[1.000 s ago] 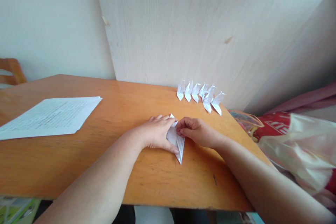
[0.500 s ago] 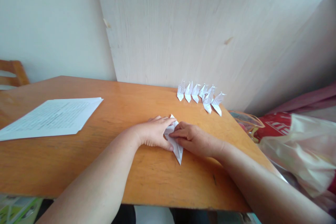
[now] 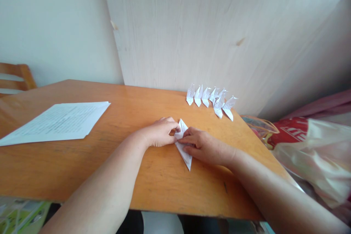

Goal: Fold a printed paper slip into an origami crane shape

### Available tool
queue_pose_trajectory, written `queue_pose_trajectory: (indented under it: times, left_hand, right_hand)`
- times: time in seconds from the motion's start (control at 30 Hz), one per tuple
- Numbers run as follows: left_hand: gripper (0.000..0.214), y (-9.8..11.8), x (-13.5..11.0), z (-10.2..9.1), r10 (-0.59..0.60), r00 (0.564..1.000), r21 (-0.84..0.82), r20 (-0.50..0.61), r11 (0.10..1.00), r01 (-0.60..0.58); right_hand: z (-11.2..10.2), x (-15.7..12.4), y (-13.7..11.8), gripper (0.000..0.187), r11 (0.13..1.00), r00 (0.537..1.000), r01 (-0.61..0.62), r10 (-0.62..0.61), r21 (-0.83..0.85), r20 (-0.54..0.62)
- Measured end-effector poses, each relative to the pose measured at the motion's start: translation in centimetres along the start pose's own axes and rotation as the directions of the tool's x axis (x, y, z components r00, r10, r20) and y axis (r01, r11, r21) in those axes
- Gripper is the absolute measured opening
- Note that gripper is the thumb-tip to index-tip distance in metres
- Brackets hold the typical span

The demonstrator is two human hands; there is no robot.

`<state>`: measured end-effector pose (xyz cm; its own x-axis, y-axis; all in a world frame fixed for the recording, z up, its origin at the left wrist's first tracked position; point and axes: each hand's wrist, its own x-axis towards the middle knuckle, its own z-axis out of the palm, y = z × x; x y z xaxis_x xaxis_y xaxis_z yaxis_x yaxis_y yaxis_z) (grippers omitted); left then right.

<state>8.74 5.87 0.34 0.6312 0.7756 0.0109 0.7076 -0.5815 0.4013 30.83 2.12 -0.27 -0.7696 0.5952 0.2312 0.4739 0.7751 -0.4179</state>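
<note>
A white folded paper [image 3: 187, 158], a narrow diamond with pointed ends, lies on the wooden table [image 3: 153, 186] in front of me. At its left corner, my left hand [image 3: 162, 132] has thumb and fingertips drawn together on the paper's edge. My right hand [image 3: 204, 146] is over the right side, its curled fingers pressing the paper down and hiding part of it. Farther back, several folded paper figures [image 3: 218, 111] with upright points stand close together near the table's right corner.
A stack of printed sheets [image 3: 63, 120] lies on the left of the table. A wooden chair back [image 3: 26, 76] shows at far left. Behind the table is a pale panel [image 3: 178, 29]. Red and white bags [image 3: 318, 150] sit beyond the right edge.
My left hand's thumb has moved up from the paper's lower part towards its fingers at the left corner, uncovering more paper. My right hand stays on the paper.
</note>
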Motion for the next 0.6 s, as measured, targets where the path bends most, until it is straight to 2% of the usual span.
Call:
queue_pose_trajectory:
  times: [0.37,0.5,0.6]
  left_hand:
    - [0.019,0.1,0.2,0.2,0.062,0.995,0.125,-0.083,0.991,-0.052]
    - [0.018,0.7,0.5,0.5,0.095,0.993,0.161,-0.064,0.983,-0.083]
    - [0.018,1.4,0.6,0.7,0.059,0.998,0.149,-0.038,0.987,-0.053]
  right_hand:
    - [0.5,0.3,0.0,0.034,0.998,0.996,-0.038,0.043,0.057,-0.078]
    - [0.5,0.5,0.6,0.028,0.974,0.977,-0.173,0.188,0.143,-0.097]
    - [0.5,0.6,1.3,0.022,0.909,0.93,-0.317,0.354,0.27,-0.1]
